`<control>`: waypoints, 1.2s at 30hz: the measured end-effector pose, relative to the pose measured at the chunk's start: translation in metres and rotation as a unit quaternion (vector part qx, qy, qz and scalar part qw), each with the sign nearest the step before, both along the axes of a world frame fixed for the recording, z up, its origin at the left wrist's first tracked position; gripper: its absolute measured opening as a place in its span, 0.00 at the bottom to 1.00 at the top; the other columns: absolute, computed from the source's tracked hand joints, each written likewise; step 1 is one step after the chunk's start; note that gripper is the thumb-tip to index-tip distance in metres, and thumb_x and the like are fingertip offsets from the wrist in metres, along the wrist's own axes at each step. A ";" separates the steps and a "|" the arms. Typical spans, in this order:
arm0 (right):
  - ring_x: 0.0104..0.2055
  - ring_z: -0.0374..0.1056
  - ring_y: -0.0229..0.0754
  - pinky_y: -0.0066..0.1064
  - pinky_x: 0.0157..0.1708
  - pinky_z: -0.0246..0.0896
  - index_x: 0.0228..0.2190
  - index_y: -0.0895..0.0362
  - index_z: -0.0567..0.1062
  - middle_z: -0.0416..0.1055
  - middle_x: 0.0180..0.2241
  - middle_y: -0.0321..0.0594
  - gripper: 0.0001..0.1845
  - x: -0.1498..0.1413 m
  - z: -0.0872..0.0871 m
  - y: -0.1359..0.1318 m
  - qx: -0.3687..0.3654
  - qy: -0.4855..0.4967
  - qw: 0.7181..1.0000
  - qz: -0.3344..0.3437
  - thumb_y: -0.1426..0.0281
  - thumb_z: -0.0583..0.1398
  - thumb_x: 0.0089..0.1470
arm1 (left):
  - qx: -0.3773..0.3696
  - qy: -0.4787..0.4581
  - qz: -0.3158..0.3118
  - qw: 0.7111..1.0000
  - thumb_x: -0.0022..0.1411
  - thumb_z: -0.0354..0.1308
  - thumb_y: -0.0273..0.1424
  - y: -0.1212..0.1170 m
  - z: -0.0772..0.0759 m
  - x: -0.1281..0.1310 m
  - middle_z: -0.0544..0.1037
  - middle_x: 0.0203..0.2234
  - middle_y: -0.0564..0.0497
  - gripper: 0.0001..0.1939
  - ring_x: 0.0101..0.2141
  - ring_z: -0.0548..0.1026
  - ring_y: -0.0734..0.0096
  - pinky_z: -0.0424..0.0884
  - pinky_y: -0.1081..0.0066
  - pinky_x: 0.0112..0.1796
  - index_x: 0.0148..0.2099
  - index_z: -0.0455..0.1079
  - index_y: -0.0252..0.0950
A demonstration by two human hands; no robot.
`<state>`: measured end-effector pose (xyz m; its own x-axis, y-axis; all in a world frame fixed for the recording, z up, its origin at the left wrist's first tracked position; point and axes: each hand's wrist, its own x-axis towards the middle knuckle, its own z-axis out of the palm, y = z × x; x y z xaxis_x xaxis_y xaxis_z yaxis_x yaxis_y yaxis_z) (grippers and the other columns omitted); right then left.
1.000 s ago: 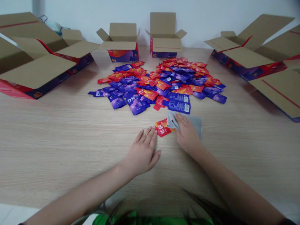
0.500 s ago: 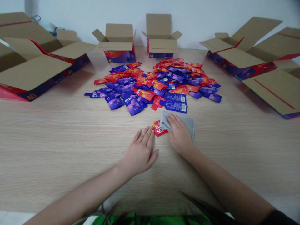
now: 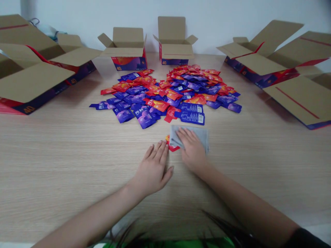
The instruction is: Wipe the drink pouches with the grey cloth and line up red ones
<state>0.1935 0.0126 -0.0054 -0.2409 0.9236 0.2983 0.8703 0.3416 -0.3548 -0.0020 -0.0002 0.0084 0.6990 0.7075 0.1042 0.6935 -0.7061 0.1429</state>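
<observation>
A red pouch (image 3: 173,148) with yellow print lies flat on the table in front of me, mostly covered by a folded grey cloth (image 3: 203,135). My left hand (image 3: 154,167) rests flat on the table, its fingers stretched out and the fingertips at the pouch's left edge. My right hand (image 3: 192,148) holds the cloth, pressing it down over the pouch with the fingers on top; its thumb is hidden. Just beyond the cloth, two purple pouches (image 3: 191,117) lie with their printed backs and barcodes up.
Behind my hands spreads a heap of red and purple pouches (image 3: 144,98). Open cardboard boxes stand around it: a left box (image 3: 59,81), two at the back, such as the back box (image 3: 129,63), and right-hand boxes (image 3: 258,77). The wooden table (image 3: 77,155) reaches the wall.
My right hand has slid the cloth leftward, covering more of the red pouch. My left hand stays at the pouch's edge. The whole view has shifted slightly.
</observation>
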 end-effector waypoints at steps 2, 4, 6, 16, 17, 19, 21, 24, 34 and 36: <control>0.67 0.47 0.46 0.42 0.66 0.40 0.59 0.66 0.63 0.56 0.64 0.50 0.30 -0.018 0.005 -0.009 -0.012 -0.029 0.996 0.083 0.77 0.50 0.53 | -0.008 0.001 -0.001 1.000 0.64 0.49 0.39 0.000 0.000 0.000 0.68 0.56 0.31 0.27 0.60 0.61 0.48 0.52 0.50 0.61 0.57 0.65 0.24; 0.67 0.47 0.44 0.40 0.66 0.40 0.60 0.65 0.62 0.55 0.64 0.48 0.31 -0.023 0.009 -0.012 -0.022 -0.041 0.993 0.106 0.77 0.50 0.54 | -0.012 -0.002 0.000 1.000 0.64 0.50 0.39 0.000 0.000 -0.001 0.71 0.53 0.33 0.24 0.58 0.64 0.49 0.52 0.50 0.61 0.54 0.68 0.26; 0.66 0.49 0.46 0.43 0.65 0.42 0.60 0.66 0.61 0.56 0.64 0.50 0.30 -0.013 0.010 -0.007 -0.024 -0.045 0.997 0.050 0.77 0.50 0.54 | -0.004 -0.008 0.000 1.000 0.65 0.49 0.39 0.000 0.000 -0.001 0.68 0.56 0.32 0.26 0.60 0.62 0.49 0.53 0.50 0.61 0.57 0.65 0.25; 0.66 0.48 0.51 0.44 0.64 0.44 0.59 0.67 0.64 0.55 0.64 0.53 0.28 -0.023 0.010 -0.011 -0.013 -0.083 0.996 0.030 0.76 0.51 0.56 | -0.011 -0.001 0.002 1.000 0.65 0.48 0.39 0.000 0.001 -0.001 0.69 0.55 0.33 0.26 0.59 0.63 0.49 0.51 0.51 0.61 0.57 0.65 0.24; 0.66 0.48 0.49 0.43 0.65 0.43 0.59 0.66 0.63 0.54 0.64 0.51 0.28 -0.026 0.011 -0.012 -0.016 -0.081 0.995 0.048 0.76 0.51 0.57 | -0.016 0.003 0.002 1.000 0.65 0.48 0.39 0.000 0.001 -0.001 0.71 0.53 0.33 0.25 0.58 0.64 0.49 0.51 0.51 0.61 0.55 0.67 0.25; 0.66 0.48 0.48 0.43 0.65 0.42 0.59 0.67 0.63 0.55 0.64 0.50 0.29 -0.020 0.011 -0.009 -0.019 -0.073 0.996 0.037 0.75 0.51 0.56 | -0.017 0.006 0.002 1.000 0.65 0.47 0.40 0.000 0.001 -0.001 0.70 0.55 0.33 0.27 0.59 0.63 0.49 0.51 0.50 0.61 0.57 0.65 0.24; 0.65 0.50 0.50 0.46 0.64 0.43 0.59 0.69 0.63 0.57 0.63 0.54 0.28 -0.004 0.008 -0.002 -0.020 -0.064 0.997 -0.028 0.74 0.51 0.57 | -0.007 0.004 0.000 1.000 0.65 0.47 0.40 0.000 0.001 -0.001 0.63 0.60 0.32 0.31 0.62 0.58 0.49 0.53 0.51 0.61 0.62 0.58 0.22; 0.65 0.50 0.55 0.50 0.62 0.47 0.58 0.72 0.63 0.56 0.62 0.60 0.28 0.006 0.004 0.002 -0.013 -0.063 0.993 -0.102 0.73 0.51 0.57 | 0.007 -0.005 -0.004 1.000 0.65 0.48 0.39 0.000 0.000 -0.001 0.56 0.64 0.33 0.34 0.64 0.54 0.50 0.54 0.51 0.60 0.66 0.52 0.22; 0.66 0.48 0.49 0.46 0.65 0.42 0.59 0.70 0.61 0.55 0.64 0.53 0.32 -0.003 0.007 -0.004 -0.033 -0.066 0.997 -0.010 0.78 0.50 0.52 | -0.003 -0.006 -0.002 1.000 0.65 0.49 0.39 0.000 0.001 -0.001 0.63 0.60 0.32 0.30 0.62 0.58 0.49 0.53 0.51 0.61 0.62 0.60 0.23; 0.66 0.49 0.52 0.48 0.64 0.44 0.59 0.74 0.61 0.56 0.63 0.58 0.32 0.011 0.005 0.002 -0.028 -0.059 0.994 -0.086 0.78 0.50 0.52 | 0.001 -0.005 -0.003 1.000 0.65 0.48 0.39 0.000 0.000 -0.001 0.57 0.63 0.33 0.33 0.64 0.54 0.49 0.53 0.51 0.60 0.65 0.53 0.22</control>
